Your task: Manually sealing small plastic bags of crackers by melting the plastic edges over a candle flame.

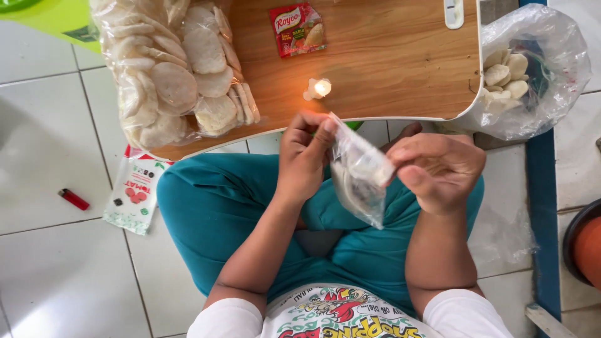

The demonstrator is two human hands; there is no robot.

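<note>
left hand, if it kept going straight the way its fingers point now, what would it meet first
The left hand pinches the top of the small clear plastic bag and points toward the wooden table. Past the bag, it would likely meet the table's near edge, then the lit candle stub; depth is unclear.

View: single head-worn camera, no second view to share ground with.
Facing: steeply downward, over the wearer's own chest and crossed legs.
Near field: left hand [303, 156] and right hand [441, 172], close below the lens.
Far field: low wooden table [388, 69] at top of frame.
Surround: tiled floor [56, 263] on both sides.
</note>
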